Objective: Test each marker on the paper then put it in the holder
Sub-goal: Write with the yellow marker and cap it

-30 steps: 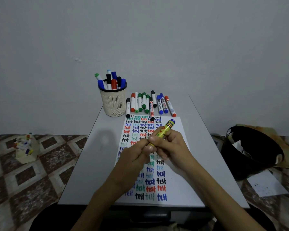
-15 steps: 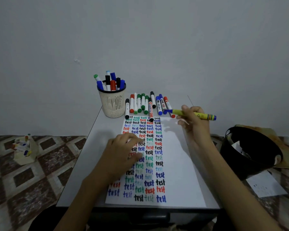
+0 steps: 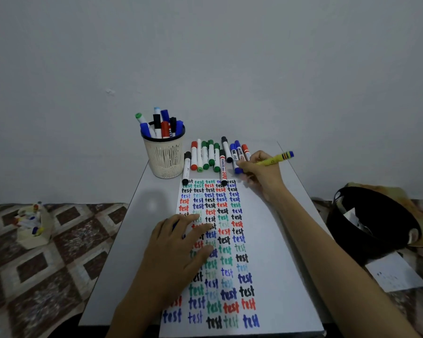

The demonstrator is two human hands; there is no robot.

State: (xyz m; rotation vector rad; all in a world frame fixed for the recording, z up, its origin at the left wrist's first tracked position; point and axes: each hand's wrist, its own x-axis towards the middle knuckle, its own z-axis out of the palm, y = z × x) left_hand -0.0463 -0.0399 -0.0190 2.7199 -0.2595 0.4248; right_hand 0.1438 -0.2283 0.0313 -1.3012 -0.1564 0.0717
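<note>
Two hands are in view above a grey table (image 3: 137,228). The right hand (image 3: 261,173) grips a yellow marker (image 3: 275,159), its fingers curled round the barrel. The marker lies at a shallow slant, with its striped blue rear end pointing up and right and its writing end down and left, near the far right corner of the paper (image 3: 274,240). The fingers and the neighbouring markers hide the tip, so contact with the sheet cannot be confirmed.

The left hand (image 3: 176,250) rests palm down on the left half of the paper. Its fingers are spread and fairly straight and hold nothing visible. The paper carries columns of the word "test" in black, blue, red and green, while its right side is blank.

The holder (image 3: 165,158), a cream mesh cup with a dark rim, stands at the far left of the table. It contains several capped markers, upright or leaning. Just beside it to the right, a row of loose markers (image 3: 210,156) lies side by side along the far edge of the paper, and some of their near ends overlap the sheet.

On the patterned floor (image 3: 66,252), a black bin (image 3: 371,225) sits to the right of the table, with a loose sheet (image 3: 396,274) near it. A small container (image 3: 33,226) of coloured items sits to the left.
</note>
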